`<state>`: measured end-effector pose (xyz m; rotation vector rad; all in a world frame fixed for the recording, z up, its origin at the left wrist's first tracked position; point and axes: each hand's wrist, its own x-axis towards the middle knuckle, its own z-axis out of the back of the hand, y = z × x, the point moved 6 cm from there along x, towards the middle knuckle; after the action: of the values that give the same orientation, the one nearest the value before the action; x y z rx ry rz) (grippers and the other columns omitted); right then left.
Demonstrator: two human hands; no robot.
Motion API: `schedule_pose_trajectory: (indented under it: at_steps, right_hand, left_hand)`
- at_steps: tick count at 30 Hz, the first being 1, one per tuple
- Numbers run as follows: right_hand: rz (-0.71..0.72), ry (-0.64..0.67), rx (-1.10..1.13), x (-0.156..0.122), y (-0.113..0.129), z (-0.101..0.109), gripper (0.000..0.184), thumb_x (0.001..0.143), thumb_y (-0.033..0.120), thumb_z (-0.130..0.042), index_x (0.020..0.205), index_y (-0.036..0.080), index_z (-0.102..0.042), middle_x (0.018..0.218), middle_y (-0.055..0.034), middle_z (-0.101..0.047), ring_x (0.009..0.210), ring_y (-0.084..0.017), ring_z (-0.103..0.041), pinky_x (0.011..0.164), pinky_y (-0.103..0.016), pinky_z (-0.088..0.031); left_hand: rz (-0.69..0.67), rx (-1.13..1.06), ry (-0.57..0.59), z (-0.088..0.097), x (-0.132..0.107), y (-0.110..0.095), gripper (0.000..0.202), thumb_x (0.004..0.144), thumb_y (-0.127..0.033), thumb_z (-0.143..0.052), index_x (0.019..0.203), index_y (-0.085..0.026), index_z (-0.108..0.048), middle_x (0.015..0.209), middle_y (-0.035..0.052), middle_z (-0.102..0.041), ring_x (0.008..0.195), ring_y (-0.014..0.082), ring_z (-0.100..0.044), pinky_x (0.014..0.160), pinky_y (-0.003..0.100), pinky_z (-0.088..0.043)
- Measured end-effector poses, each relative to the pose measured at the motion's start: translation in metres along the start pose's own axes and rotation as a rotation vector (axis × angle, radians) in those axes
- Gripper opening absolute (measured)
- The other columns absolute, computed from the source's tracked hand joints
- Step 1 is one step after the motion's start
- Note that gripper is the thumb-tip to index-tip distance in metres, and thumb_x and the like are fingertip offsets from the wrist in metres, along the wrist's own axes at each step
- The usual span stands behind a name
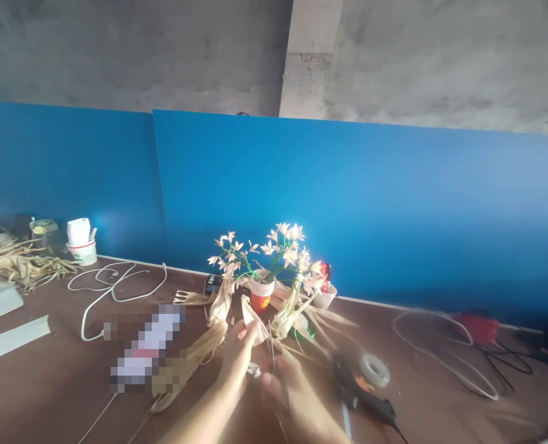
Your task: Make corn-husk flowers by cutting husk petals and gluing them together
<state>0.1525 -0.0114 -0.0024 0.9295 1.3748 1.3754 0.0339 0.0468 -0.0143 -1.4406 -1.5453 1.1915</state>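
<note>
My left hand (237, 353) reaches forward over the brown table (61, 382), and its fingers pinch a pale dried husk strip (254, 321). My right hand (287, 383) is beside it, blurred by motion, close to thin husk slivers; its fingers cannot be made out. Just beyond the hands stands a red and white paper cup (261, 295) holding a bunch of handmade cream flowers on green stems (274, 250). More dried husk leaves (195, 354) lie spread around the cup.
A black glue gun (364, 394) and a roll of tape (374, 369) lie to the right. White cables (116, 285) loop at left and right. A husk pile (19, 265) and a white cup (82, 246) sit far left. A blue panel (348, 203) backs the table.
</note>
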Motion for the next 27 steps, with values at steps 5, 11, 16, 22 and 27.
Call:
schedule_pose_trajectory:
  at_steps: [5,11,16,22,27]
  right_hand:
    - [0.088,0.015,0.051,0.002,0.004,-0.003,0.054,0.073,0.07,-0.063,0.085,0.017,-0.057,0.06,0.0024,-0.053,0.058,-0.014,-0.054,0.055,-0.025,-0.042]
    - [0.093,0.001,0.039,0.005,-0.001,-0.002,0.058,0.072,0.071,-0.063,0.09,0.016,-0.059,0.063,0.0011,-0.055,0.055,-0.012,-0.051,0.053,-0.025,-0.044]
    - [0.037,-0.047,-0.042,0.005,-0.002,0.001,0.059,0.071,0.073,-0.061,0.086,0.016,-0.058,0.059,0.0014,-0.054,0.052,-0.013,-0.05,0.048,-0.024,-0.039]
    - [0.063,-0.056,-0.068,0.003,0.004,0.003,0.056,0.071,0.071,-0.062,0.082,0.017,-0.058,0.058,0.0012,-0.054,0.054,-0.013,-0.05,0.05,-0.024,-0.04]
    - [0.087,-0.061,-0.063,0.001,0.008,0.002,0.057,0.073,0.071,-0.06,0.085,0.016,-0.061,0.056,0.0018,-0.052,0.056,-0.014,-0.05,0.051,-0.024,-0.041]
  left_hand:
    - [0.01,0.012,0.0,-0.004,-0.006,-0.001,0.03,0.067,-0.047,-0.074,0.067,-0.018,-0.064,0.062,0.0,-0.064,0.059,0.016,-0.059,0.058,0.025,-0.044]
    - [0.066,0.011,-0.006,-0.003,-0.005,0.006,0.03,0.066,-0.046,-0.073,0.073,-0.018,-0.068,0.068,0.0026,-0.068,0.064,0.0175,-0.062,0.06,0.026,-0.046]
    - [0.095,-0.003,-0.019,-0.001,-0.001,0.014,0.034,0.063,-0.048,-0.075,0.079,-0.018,-0.069,0.074,0.0049,-0.07,0.069,0.0195,-0.063,0.058,0.027,-0.046]
    - [0.107,-0.005,-0.025,0.001,-0.001,0.017,0.039,0.063,-0.05,-0.075,0.083,-0.017,-0.069,0.082,0.0071,-0.072,0.074,0.0197,-0.063,0.069,0.03,-0.047]
    - [0.09,-0.005,-0.026,0.002,0.001,0.018,0.037,0.065,-0.048,-0.074,0.085,-0.017,-0.07,0.085,0.0059,-0.071,0.08,0.0191,-0.063,0.075,0.031,-0.046]
